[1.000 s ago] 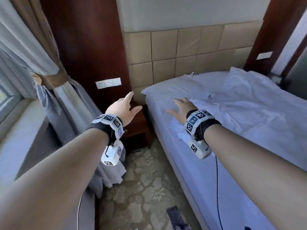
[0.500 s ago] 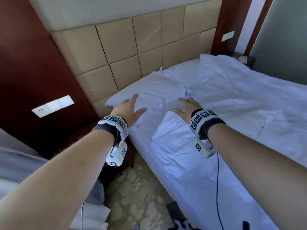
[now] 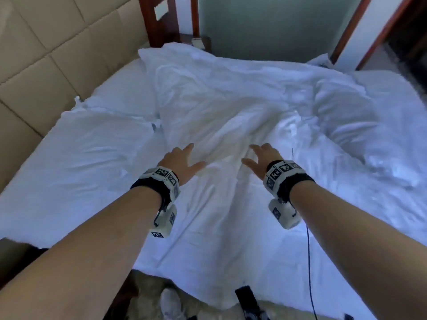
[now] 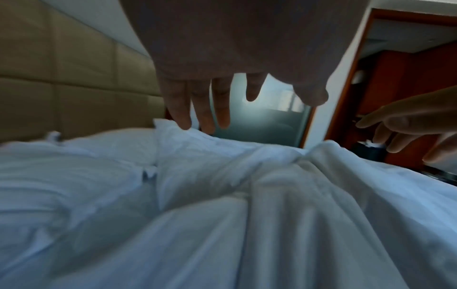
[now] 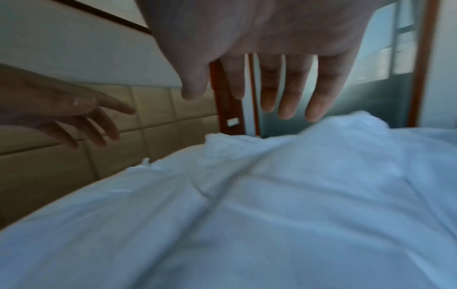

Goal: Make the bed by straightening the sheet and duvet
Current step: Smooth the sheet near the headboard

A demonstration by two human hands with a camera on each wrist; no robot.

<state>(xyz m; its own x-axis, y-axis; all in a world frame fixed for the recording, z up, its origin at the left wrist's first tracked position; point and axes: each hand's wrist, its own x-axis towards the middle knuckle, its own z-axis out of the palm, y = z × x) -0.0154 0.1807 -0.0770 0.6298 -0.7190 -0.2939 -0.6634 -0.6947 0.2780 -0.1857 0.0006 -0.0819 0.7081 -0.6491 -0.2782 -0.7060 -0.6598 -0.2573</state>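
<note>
Hotel-style bedroom, bed (image 3: 69,181) with rumpled white duvet (image 3: 231,100), tan padded headboard (image 3: 57,54), dark red wood panelling (image 3: 171,24), frosted glass partition (image 3: 265,26), patterned carpet (image 3: 147,294)

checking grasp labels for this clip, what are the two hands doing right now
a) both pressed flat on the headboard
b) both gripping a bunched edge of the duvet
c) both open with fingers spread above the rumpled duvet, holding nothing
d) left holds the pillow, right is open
c: the left hand and right hand show straight, spread fingers over the crumpled duvet, and both wrist views show no fabric pinched.
</note>
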